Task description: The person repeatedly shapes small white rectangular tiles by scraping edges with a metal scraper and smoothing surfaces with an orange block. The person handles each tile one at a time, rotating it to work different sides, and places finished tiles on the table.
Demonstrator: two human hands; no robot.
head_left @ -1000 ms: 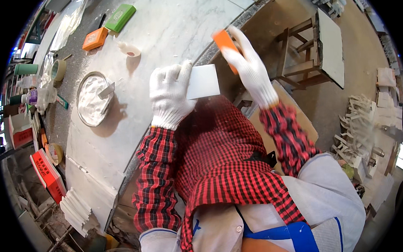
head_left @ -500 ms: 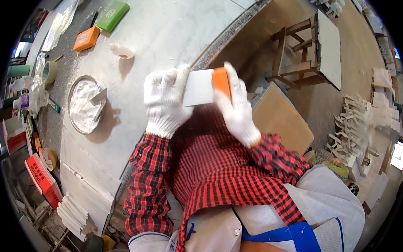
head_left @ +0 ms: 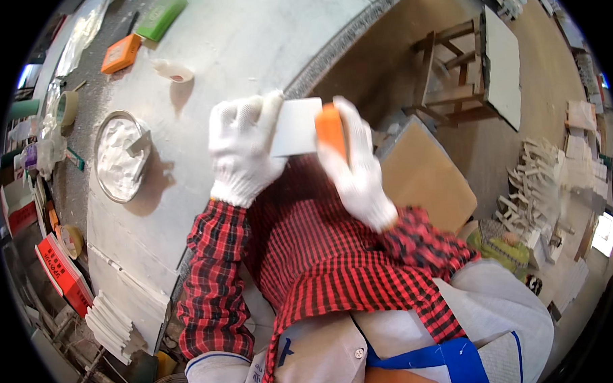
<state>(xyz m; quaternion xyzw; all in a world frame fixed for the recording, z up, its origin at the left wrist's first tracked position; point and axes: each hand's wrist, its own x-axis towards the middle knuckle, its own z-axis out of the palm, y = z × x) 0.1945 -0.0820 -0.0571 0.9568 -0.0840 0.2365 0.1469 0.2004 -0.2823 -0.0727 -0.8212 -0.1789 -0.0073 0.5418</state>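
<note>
Work in hand on a thin white plate (head_left: 297,127). The plate is near the middle of the frame, just beside the edge of the tabletop (head_left: 247,52) and above the checked apron (head_left: 353,281); the gloved fingers of the left hand (head_left: 243,145) grip it along its left side. The gloved fingers of the right hand (head_left: 352,180) grasp an orange block (head_left: 329,133), which stands at the plate's right edge; whether block and plate touch cannot be told.

Stage, as judged from this view: both pieces are in hand and neither is set down, so the handling appears under way and unfinished. The plate's visible face looks plain, and its edge is too small to show how much is done.

At the left of the frame, a round bowl (head_left: 104,187) holds white paste (head_left: 116,161) with an uneven surface, and a flat scraper (head_left: 140,143) rests in it. No paste is discernible on the plate, and neither hand is at the bowl. A small bottle (head_left: 173,72), an orange box (head_left: 121,55) and a green box (head_left: 161,18) lie at upper left, apart from both hands. White strips (head_left: 109,327) lie together at lower left; whether these are finished pieces cannot be told.
</note>
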